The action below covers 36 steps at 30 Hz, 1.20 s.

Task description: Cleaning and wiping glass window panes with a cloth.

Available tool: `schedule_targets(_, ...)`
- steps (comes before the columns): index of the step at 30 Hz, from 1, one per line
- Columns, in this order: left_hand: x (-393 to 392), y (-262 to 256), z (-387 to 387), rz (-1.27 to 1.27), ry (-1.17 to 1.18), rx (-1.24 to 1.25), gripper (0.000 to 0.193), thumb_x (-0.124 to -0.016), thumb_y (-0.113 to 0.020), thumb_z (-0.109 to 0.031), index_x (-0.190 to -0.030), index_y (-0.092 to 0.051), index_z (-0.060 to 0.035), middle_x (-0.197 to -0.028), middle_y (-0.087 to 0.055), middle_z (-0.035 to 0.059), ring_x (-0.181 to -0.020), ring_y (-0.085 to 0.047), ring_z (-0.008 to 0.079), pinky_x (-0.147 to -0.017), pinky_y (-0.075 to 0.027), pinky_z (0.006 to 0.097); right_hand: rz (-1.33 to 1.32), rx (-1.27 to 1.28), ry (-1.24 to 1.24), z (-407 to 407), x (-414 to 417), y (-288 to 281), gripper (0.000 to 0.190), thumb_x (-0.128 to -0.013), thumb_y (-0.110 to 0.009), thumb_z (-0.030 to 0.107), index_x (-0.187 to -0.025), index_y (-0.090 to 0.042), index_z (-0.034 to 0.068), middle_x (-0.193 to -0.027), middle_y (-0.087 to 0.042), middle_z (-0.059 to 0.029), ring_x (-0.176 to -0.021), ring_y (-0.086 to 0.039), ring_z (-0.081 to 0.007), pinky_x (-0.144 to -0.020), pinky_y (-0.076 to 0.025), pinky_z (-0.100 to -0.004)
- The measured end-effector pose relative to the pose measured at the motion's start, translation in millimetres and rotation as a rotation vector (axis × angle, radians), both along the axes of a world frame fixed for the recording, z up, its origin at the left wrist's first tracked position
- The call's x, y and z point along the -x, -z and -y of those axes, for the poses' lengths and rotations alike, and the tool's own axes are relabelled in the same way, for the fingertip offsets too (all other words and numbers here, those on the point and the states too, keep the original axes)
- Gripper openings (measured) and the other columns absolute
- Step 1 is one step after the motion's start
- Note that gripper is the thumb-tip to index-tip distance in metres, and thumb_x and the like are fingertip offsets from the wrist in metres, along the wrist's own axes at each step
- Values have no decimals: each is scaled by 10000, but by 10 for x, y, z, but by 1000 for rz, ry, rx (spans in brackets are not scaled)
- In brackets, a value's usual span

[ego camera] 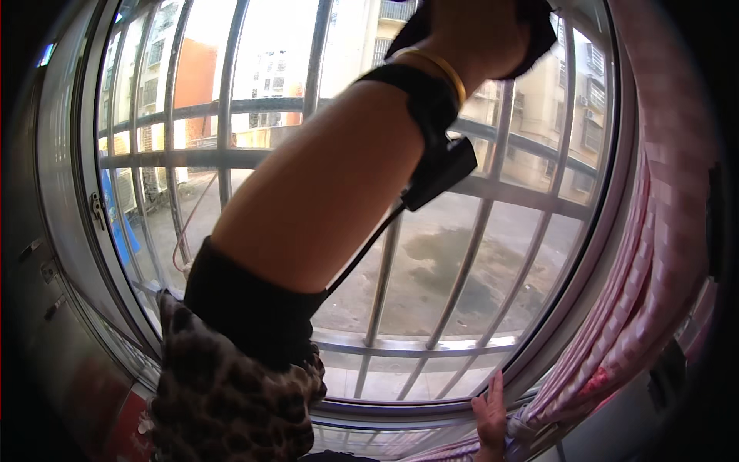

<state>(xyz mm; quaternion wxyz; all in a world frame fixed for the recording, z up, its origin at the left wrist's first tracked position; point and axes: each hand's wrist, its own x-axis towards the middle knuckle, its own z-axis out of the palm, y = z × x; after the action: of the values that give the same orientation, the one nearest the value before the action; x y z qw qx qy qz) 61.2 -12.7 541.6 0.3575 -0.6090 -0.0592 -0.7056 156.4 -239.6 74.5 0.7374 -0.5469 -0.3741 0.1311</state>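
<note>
My left arm stretches from the lower left to the upper right across a window. At the top edge, my left hand (482, 32) is pressed over a dark cloth (531, 43) against the window glass (444, 260); its fingers are partly cut off by the picture's edge. A yellow bangle (441, 64) and a strapped black device (441, 173) with a cable sit at the wrist. Low on the right, my right hand (491, 413) rests its extended fingers against the lower corner of the window frame (404, 411), holding nothing.
Metal security bars (485, 213) stand beyond the glass. A pink checked curtain (623, 312) hangs gathered along the right side. At the left are a sash with a window latch (97, 211) and a red surface (124, 427). Concrete ground and buildings lie outside.
</note>
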Motion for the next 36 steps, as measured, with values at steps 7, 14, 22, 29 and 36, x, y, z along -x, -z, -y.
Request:
schedule_targets(7,-461,854,398,-1085,-16,-664,490,-789,-565,-473,-1207,-559,-217,-1299,-479,13,-1214,-429,188,-1060,-269,448,77,184,84,13,31,12,818,-810,-554,12,-1457,-59,89,-1522,-66,-80,-1396,-46,-246,-1087,-74,-470)
schedule_targets(14,-201,-46,-16,-327,253,-185,434,-815,-540,-388,-1140,-574,-102,-1135,-538,134,-1117,-469,297,-925,-335,549,100,168,81,107,-52,191,788,-820,-562,30,-1451,-92,64,-1526,-52,-55,-1392,-63,-243,-1086,-89,-469)
schedule_targets(22,-151,417,-138,-114,-34,-177,395,-803,-567,-431,-1114,-600,-189,-1135,-546,66,-1104,-490,243,-933,-342,537,88,50,294,-106,-65,266,579,-836,-537,27,-1367,-310,-4,-1492,-160,-108,-1359,-203,-274,-1066,-204,-462)
schedule_targets(29,-237,2774,3,-1208,177,-648,280,-792,-535,-255,-1021,-618,-117,-1175,-552,48,-1170,-456,185,-1044,-288,398,197,124,305,-40,-99,408,502,-857,-539,78,-1315,-367,-30,-1503,-143,-105,-1359,-205,-294,-1067,-190,-508)
schedule_targets(36,237,1819,-170,-1249,249,-188,436,-859,-513,-365,-1202,-519,-95,-1160,-543,158,-1051,-557,297,-950,-424,396,322,249,221,112,-246,632,619,-838,-567,70,-1380,-281,-16,-1495,-113,-162,-1350,-197,-298,-1072,-208,-415)
